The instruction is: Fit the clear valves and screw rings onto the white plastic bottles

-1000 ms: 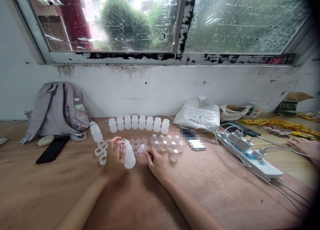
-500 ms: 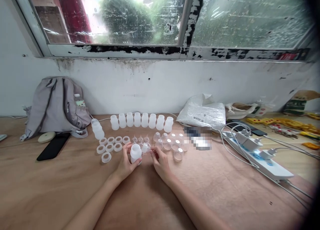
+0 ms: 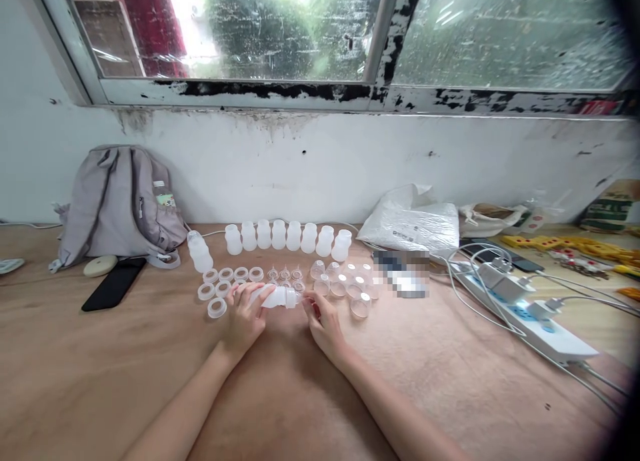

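Note:
My left hand (image 3: 243, 315) is wrapped round a frosted white baby bottle (image 3: 273, 297), which lies sideways in the air with its mouth to the right. At that mouth is a clear screw ring (image 3: 291, 297), and a nipple seems to stick out of it. The fingers of my right hand (image 3: 324, 319) are pinched together at the nipple's end; the small part between them is mostly hidden. Just behind my hands stand several clear nipples (image 3: 285, 275). Loose white rings (image 3: 217, 307) lie by my left hand, and clear domed caps (image 3: 360, 305) by my right.
Several frosted bottles (image 3: 279, 235) stand in a row near the wall, with another (image 3: 200, 253) at their left. A backpack (image 3: 113, 207) and black phone (image 3: 114, 285) are at left. At right are a plastic bag (image 3: 415, 221) and a power strip (image 3: 555, 334) with cables.
The bottle has been tipped from upright onto its side, mouth to the right. The ring with the nipple, earlier apart in my right hand, is now at the bottle's mouth.

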The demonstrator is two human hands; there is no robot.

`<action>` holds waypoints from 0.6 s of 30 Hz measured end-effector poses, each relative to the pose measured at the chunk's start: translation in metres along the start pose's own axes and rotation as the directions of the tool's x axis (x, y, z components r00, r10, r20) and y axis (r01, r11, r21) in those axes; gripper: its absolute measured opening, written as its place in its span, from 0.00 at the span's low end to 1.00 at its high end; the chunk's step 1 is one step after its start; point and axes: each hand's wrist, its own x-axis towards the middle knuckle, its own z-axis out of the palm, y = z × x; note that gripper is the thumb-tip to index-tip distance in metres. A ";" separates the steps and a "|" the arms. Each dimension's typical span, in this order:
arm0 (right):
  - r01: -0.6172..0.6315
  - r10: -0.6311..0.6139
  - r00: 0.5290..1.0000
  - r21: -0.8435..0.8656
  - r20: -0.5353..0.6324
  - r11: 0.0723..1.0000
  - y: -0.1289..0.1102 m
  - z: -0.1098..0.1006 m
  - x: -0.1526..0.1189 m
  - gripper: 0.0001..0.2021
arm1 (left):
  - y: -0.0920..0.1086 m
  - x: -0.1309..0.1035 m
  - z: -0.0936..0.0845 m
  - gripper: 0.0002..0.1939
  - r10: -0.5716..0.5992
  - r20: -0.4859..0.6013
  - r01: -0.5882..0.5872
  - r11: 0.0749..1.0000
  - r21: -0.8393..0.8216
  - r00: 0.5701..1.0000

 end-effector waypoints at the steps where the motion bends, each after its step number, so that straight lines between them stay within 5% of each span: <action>1: -0.003 0.003 1.000 0.000 0.006 1.000 -0.001 0.000 0.000 0.08 | 0.001 0.000 0.000 0.20 0.011 0.012 -0.011 1.000 0.004 1.000; 18: -0.098 0.085 0.989 0.101 0.125 0.990 -0.003 -0.002 0.002 0.14 | 0.002 0.000 0.001 0.21 0.053 0.053 -0.052 0.998 -0.020 0.997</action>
